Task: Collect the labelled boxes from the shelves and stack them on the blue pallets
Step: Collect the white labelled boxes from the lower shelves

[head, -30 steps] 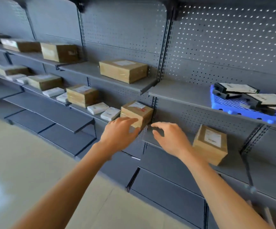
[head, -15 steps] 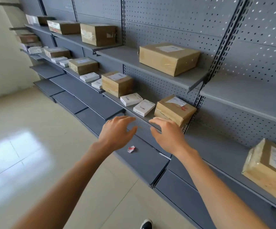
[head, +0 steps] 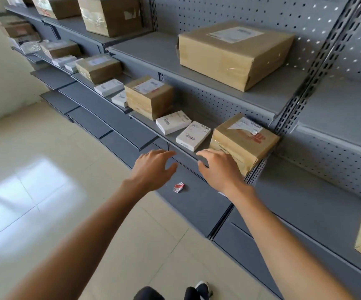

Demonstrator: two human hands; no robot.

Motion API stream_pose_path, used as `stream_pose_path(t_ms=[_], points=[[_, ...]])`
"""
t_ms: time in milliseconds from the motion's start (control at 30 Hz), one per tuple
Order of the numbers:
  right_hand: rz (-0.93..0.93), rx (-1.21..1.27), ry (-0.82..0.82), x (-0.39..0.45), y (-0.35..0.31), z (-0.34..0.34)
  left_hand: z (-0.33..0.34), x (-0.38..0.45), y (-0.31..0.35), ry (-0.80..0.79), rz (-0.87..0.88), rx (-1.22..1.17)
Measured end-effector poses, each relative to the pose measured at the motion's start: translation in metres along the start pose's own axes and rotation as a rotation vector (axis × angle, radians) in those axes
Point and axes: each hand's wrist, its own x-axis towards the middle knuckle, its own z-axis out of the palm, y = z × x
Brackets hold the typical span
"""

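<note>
The brown box [head: 243, 141] is taped, with a torn white label and red print. Both hands, left hand [head: 153, 169] and right hand [head: 219, 168], hover with fingers spread, holding nothing.

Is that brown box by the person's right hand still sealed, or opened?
Sealed: the brown box has its top closed flat, with clear tape and a label across it.

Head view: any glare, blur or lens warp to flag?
Head view: a window reflection washes out the glossy floor at left; shelf uprights and edges bow from the wide-angle lens; the far boxes at top left are soft, labels unreadable; tape on the big box throws small glints; both hands are sharp enough, no heavy motion blur.
</note>
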Motion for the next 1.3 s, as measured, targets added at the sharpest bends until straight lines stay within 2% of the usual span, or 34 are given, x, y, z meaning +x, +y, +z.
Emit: stream_pose_path(t_ms=[300,700,1000,1300], points=[[0.149,-0.044,-0.029,0.070,0.012,0.059,0.044,0.092,-0.066,-0.101,0.049,-0.025],[0.510,-0.043,-0.075,0.191,0.021,0.171,0.089,0.254,-0.184,-0.217,0.153,-0.071],[0.679,-0.123,-0.004,0.239,0.029,0.220,0.130,0.338,-0.205,-0.251,0.294,0.046],[0.770,-0.125,0.085,0.243,0.024,0.246,0.152,0.345,-0.220,-0.209,0.343,0.025]])
